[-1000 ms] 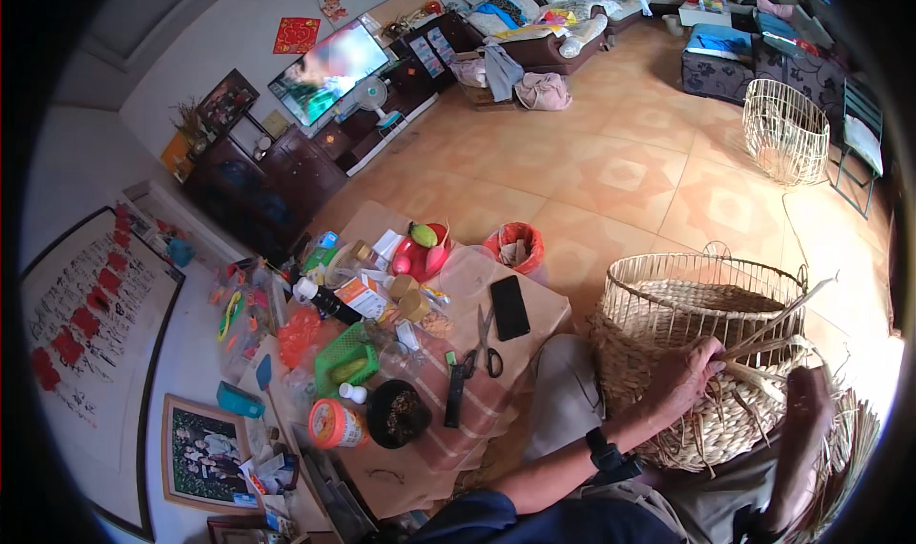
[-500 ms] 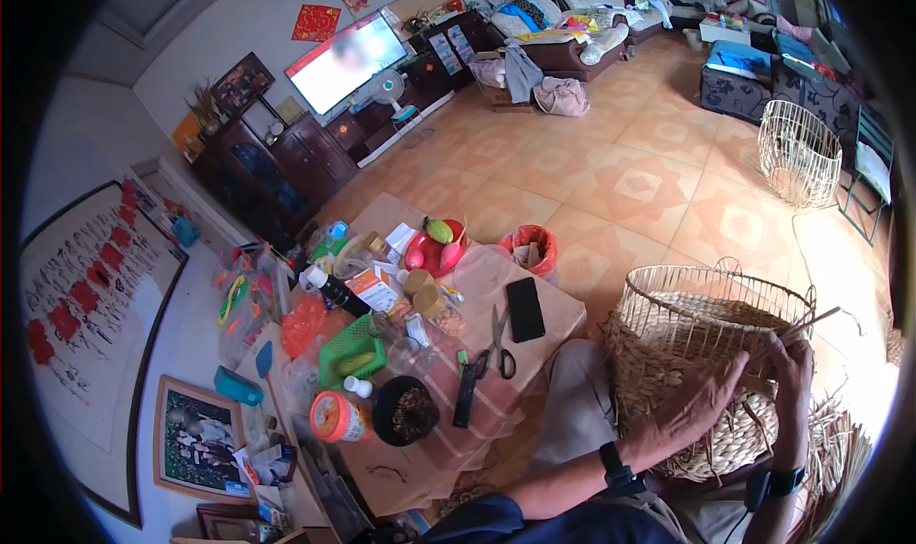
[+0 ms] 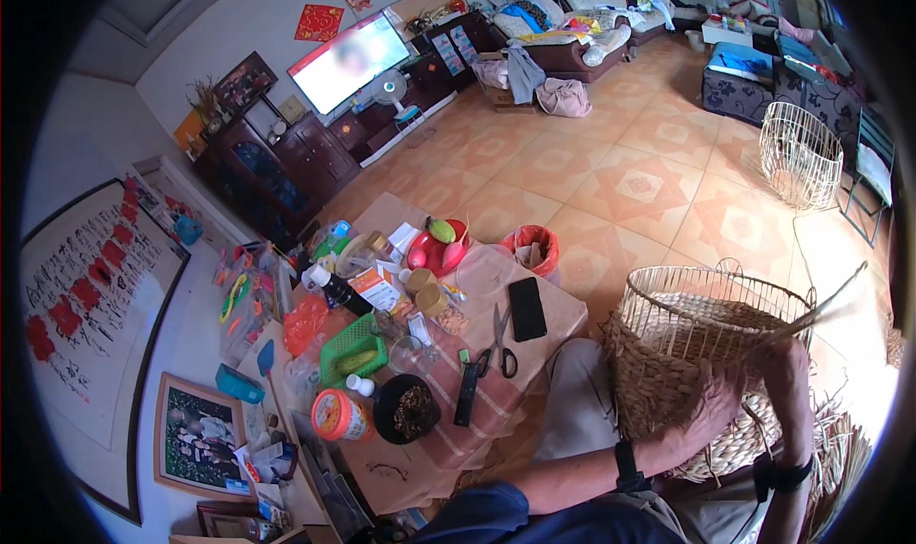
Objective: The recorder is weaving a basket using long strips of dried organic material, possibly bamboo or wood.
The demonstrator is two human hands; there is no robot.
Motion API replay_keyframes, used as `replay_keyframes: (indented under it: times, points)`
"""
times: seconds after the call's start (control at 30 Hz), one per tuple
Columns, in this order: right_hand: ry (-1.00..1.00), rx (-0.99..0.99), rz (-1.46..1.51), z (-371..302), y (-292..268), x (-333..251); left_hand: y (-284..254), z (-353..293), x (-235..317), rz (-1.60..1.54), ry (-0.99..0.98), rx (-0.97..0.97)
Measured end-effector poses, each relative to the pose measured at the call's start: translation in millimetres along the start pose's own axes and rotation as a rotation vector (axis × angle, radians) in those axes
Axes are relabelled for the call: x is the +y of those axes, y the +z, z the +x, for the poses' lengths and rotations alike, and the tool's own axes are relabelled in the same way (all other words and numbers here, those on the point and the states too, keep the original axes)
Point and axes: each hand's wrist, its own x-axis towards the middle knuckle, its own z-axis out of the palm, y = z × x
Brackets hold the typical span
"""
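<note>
A half-woven basket [image 3: 658,382] stands at my lap, braided dried plant fibre covering its lower wall and bare upright ribs showing beneath the rim. At its near right side my right hand [image 3: 784,365] is closed on a long dried-fibre strand [image 3: 828,307], whose free end sticks up to the right. My left hand [image 3: 718,393] lies against the woven wall beside the right one. Its fingers are blurred and partly hidden. More loose fibre strands [image 3: 835,458] lie in a bundle to the right of my right forearm.
On the left a cloth-covered table [image 3: 448,458] carries scissors [image 3: 499,344], a black phone [image 3: 527,308], a green basket [image 3: 351,348] and a dark bowl [image 3: 405,410]. A red-lined bin [image 3: 530,248] stands beyond it. A bare-frame basket [image 3: 800,157] sits on the floor at far right.
The strand has swung upward and its free end now points higher to the right. My left hand has moved down and slightly left, and my right hand has turned and lowered a little.
</note>
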Motion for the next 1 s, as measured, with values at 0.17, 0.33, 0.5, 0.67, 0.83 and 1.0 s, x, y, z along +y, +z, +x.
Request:
replay_keyframes:
  times: [0.17,0.33,0.5,0.67,0.83,1.0]
  points:
    - [-0.111,0.036,-0.408,-7.6,22.1,-10.5,19.5,-4.4,-3.1,-0.720,-0.190,0.260]
    - [-0.070,0.052,-0.298,0.2,30.0,-5.8,41.9,3.1,-11.2,-0.816,-0.092,0.192]
    - [-0.179,0.216,-0.086,-7.5,31.3,-5.8,34.4,2.6,-20.1,-0.957,-0.085,0.266]
    - [0.126,0.214,0.306,-26.5,29.2,17.9,13.7,2.4,-33.6,-1.023,-0.052,0.035]
    - [0.416,0.247,1.218,-74.0,11.7,87.1,14.9,8.7,-30.8,-1.210,-0.062,0.109]
    - [0.384,0.066,0.590,-69.9,6.0,44.4,7.9,7.4,-30.6,-1.047,-0.055,0.190]
